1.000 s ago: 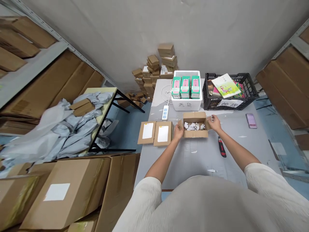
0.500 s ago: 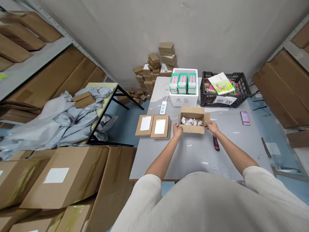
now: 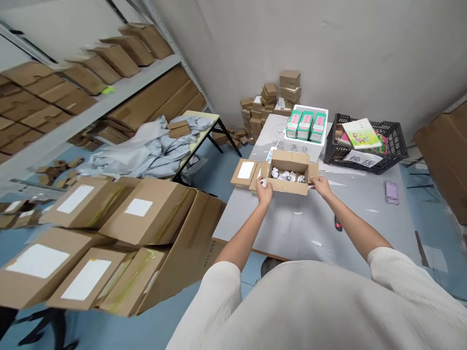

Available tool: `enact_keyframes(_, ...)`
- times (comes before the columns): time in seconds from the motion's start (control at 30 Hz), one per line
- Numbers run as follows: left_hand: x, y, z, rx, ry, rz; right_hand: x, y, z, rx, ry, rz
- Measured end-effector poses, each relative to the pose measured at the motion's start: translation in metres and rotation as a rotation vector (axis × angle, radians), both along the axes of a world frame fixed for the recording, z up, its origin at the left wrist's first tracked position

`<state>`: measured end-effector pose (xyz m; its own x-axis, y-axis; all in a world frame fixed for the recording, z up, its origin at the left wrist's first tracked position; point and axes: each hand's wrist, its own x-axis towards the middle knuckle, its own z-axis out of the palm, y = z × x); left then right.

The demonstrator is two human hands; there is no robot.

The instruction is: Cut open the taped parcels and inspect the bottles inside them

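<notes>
Between my two hands is an open cardboard box (image 3: pixel 290 187), its flaps folded outward. Crumpled white paper (image 3: pixel 287 175) lies inside it. My left hand (image 3: pixel 264 190) is closed on the box's left side. At the opposite end, my right hand (image 3: pixel 321 186) grips the right flap. The box appears lifted off the table, with a shadow below it. Behind its left end it partly hides flat cardboard boxes with white labels (image 3: pixel 245 170). Below my right forearm lies a red and black cutter (image 3: pixel 338 223), partly covered by the arm.
A white foam bin (image 3: pixel 302 147) holds green and pink packages. Beside it stands a black crate (image 3: pixel 394 146) with books. A phone with a blurred screen (image 3: pixel 391 192) lies at right on the grey table (image 3: pixel 292 233). Large labelled cartons (image 3: pixel 146 209) are stacked at left.
My view has swung left, showing more cartons and shelving. Both hands have lifted the open box and shifted it left, over part of the labelled boxes and the power strip.
</notes>
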<state>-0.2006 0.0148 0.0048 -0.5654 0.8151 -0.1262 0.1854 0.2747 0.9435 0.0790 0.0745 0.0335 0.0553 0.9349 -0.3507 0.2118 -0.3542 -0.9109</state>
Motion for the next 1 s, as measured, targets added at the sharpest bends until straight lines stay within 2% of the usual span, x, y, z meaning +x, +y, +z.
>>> enact_keyframes(0.17, -0.053, -0.008, 0.003, -0.051, 0.004, 0.034, -0.065, 0.003, 0.007, -0.004, 0.039, 0.037)
enact_keyframes(0.43, -0.137, -0.028, 0.005, -0.03, 0.076, 0.134, -0.189, 0.014, 0.009, 0.011, 0.09, 0.103)
enact_keyframes(0.57, -0.167, -0.037, 0.001, 0.026, 0.106, 0.178, -0.252, 0.025, 0.007, -0.006, 0.103, 0.1)
enact_keyframes(0.67, -0.18, -0.042, 0.0, 0.051, 0.127, 0.197, -0.291, 0.033, 0.007, -0.009, 0.236, 0.121)
enact_keyframes(0.8, -0.186, -0.043, 0.0, 0.055, 0.132, 0.117, -0.31, 0.038, 0.006, -0.005, 0.347, 0.209)
enact_keyframes(0.9, -0.183, -0.042, -0.001, 0.046, 0.12, 0.06, -0.298, 0.036, 0.001, -0.007, 0.284, 0.215)
enact_keyframes(1.0, -0.177, -0.04, -0.003, 0.038, 0.102, -0.001, -0.274, 0.034, -0.006, -0.032, 0.176, 0.166)
